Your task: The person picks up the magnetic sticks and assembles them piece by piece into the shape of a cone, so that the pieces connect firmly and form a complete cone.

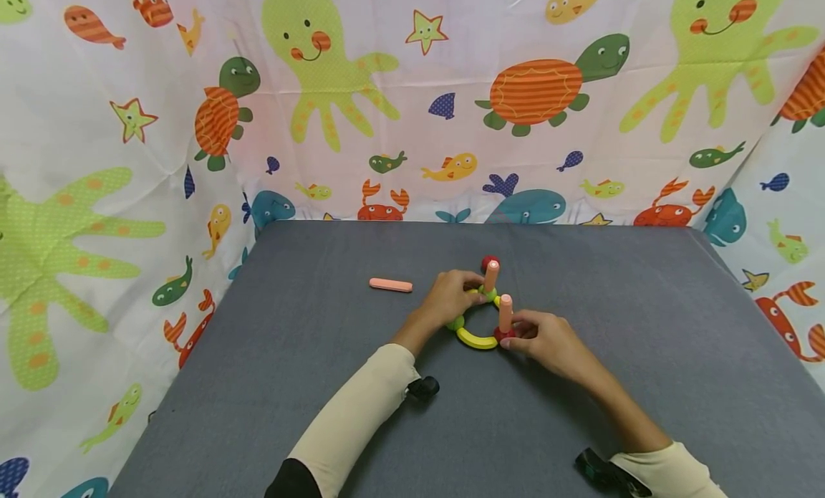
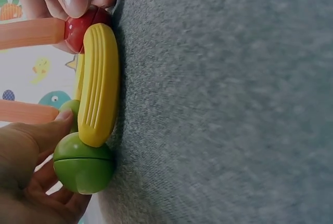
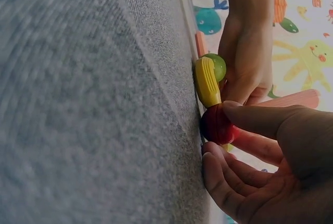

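Yellow curved pieces (image 1: 477, 340) and balls are joined into a ring lying on the grey cloth. My left hand (image 1: 450, 297) pinches a green ball (image 2: 68, 110) at the ring's far side, from which a pink stick (image 1: 493, 276) rises upright. On the near right, my right hand (image 1: 549, 342) grips a red ball (image 3: 217, 125) between thumb and fingers. Another pink stick (image 1: 505, 313) stands up from that red ball. A second green ball (image 2: 83, 166) forms the ring's left corner, beside my left hand. The left fingers partly cover the far joint.
A loose pink stick (image 1: 390, 285) lies left of the ring. Another red ball (image 1: 490, 261) sits just behind the far stick; whether it is attached cannot be seen. The grey tabletop (image 1: 309, 304) meets a curtain (image 1: 412, 75) printed with sea animals at its back and sides.
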A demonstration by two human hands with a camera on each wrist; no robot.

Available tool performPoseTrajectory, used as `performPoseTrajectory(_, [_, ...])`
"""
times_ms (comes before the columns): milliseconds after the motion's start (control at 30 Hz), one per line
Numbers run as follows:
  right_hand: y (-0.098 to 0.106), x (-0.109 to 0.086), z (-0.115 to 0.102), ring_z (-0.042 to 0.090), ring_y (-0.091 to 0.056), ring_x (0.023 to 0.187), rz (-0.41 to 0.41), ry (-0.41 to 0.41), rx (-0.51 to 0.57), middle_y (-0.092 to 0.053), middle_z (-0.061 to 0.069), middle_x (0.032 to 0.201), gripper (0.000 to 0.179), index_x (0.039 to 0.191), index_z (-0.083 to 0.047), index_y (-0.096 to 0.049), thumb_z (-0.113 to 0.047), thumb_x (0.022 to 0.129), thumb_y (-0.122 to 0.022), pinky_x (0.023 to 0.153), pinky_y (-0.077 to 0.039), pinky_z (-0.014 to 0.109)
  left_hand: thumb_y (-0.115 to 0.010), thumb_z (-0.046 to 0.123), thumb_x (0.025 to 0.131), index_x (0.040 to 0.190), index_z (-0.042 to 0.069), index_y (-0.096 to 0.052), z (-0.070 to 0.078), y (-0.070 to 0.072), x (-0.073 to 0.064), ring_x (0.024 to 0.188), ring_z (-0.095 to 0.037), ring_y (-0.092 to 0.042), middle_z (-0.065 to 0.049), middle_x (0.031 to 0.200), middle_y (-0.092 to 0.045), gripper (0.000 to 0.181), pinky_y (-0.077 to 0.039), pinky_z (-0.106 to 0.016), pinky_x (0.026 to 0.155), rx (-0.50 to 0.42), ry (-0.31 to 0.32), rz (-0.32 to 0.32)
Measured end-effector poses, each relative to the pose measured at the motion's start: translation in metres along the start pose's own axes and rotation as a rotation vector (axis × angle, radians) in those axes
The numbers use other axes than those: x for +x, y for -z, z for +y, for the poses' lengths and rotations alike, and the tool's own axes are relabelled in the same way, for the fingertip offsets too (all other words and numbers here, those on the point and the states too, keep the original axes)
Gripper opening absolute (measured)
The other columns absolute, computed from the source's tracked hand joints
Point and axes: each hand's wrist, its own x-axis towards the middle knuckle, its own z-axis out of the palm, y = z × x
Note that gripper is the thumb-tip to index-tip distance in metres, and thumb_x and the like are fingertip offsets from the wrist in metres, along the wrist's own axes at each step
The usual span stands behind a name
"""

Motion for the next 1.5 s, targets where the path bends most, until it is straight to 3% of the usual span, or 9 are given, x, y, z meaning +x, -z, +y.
performPoseTrajectory(133, [0.000,0.001,0.000,0.016,-0.068,0.084,-0.006,0.007,-0.001,-0.074,0.004,0.094,0.033,0.119,-0.005,-0.075,-0.022,0.093,-0.084,0.069,-0.055,0.030,-0.078,0.024,0.099,0.132,0.010,-0.074,-0.005,0.001,-0.006,0.114,-0.016,-0.070,-0.004,0.125,-0.077,0.036,-0.055,-0.032,0.100,-0.019,0.002,0.018])
performPoseTrajectory(400, [0.001,0.000,0.001,0.017,-0.067,0.085,-0.018,0.006,0.000,-0.074,0.004,0.095,0.033,0.119,-0.006,-0.075,-0.024,0.093,-0.084,0.069,-0.055,0.030,-0.077,0.020,0.100,0.132,0.003,-0.072,-0.015,0.014,-0.025,0.118,-0.025,-0.071,-0.011,0.128,-0.075,0.037,-0.057,-0.038,0.101,-0.165,-0.008,0.106])
performPoseTrajectory(633, [0.001,0.000,0.001,0.018,-0.065,0.085,-0.018,-0.015,-0.004,-0.072,0.003,0.095,0.035,0.121,-0.005,-0.074,-0.024,0.093,-0.084,0.070,-0.053,0.031,-0.077,0.016,0.099,0.131,0.002,-0.073,-0.029,0.030,-0.038,0.119,-0.030,-0.070,-0.016,0.128,-0.073,0.035,-0.056,-0.042,0.103,-0.193,-0.035,0.186])
performPoseTrajectory(767, [0.001,-0.001,0.001,0.018,-0.064,0.084,-0.023,-0.018,-0.002,-0.071,0.003,0.094,0.037,0.122,-0.005,-0.073,-0.025,0.093,-0.084,0.069,-0.052,0.030,-0.078,0.015,0.098,0.129,0.002,-0.074,-0.041,0.043,-0.043,0.121,-0.032,-0.068,-0.016,0.128,-0.073,0.034,-0.055,-0.044,0.104,-0.179,-0.017,0.259])
performPoseTrajectory(900, [0.001,-0.001,0.001,0.018,-0.064,0.084,-0.023,-0.018,0.000,-0.070,0.003,0.094,0.037,0.122,-0.006,-0.074,-0.025,0.093,-0.084,0.068,-0.052,0.030,-0.081,0.014,0.095,0.124,0.002,-0.076,-0.052,0.056,-0.047,0.114,-0.034,-0.071,-0.017,0.123,-0.074,0.032,-0.057,-0.046,0.096,-0.183,0.015,0.356])
performPoseTrajectory(1067, [0.001,-0.001,0.001,0.018,-0.064,0.084,-0.019,-0.022,0.003,-0.071,0.003,0.095,0.038,0.122,-0.006,-0.074,-0.027,0.093,-0.084,0.068,-0.053,0.030,-0.081,0.010,0.095,0.125,0.001,-0.076,-0.065,0.069,-0.052,0.095,-0.032,-0.079,-0.021,0.124,-0.070,0.032,-0.059,-0.044,0.087,-0.242,0.079,0.420])
performPoseTrajectory(1233, [0.001,-0.001,0.002,0.018,-0.065,0.084,-0.018,-0.019,0.009,-0.072,0.003,0.096,0.040,0.124,-0.006,-0.073,-0.028,0.093,-0.084,0.068,-0.054,0.029,-0.077,0.010,0.098,0.129,0.003,-0.074,-0.078,0.078,-0.061,0.108,-0.032,-0.074,-0.017,0.131,-0.070,0.032,-0.057,-0.050,0.094,-0.197,0.147,0.435])
performPoseTrajectory(1500, [0.001,-0.001,0.003,0.018,-0.065,0.085,-0.019,-0.014,0.008,-0.071,0.003,0.096,0.039,0.123,-0.006,-0.073,-0.028,0.093,-0.084,0.068,-0.054,0.029,-0.074,0.011,0.100,0.139,0.003,-0.068,-0.096,0.082,-0.070,0.127,-0.035,-0.063,-0.018,0.135,-0.069,0.040,-0.052,-0.052,0.105,-0.166,0.188,0.342])
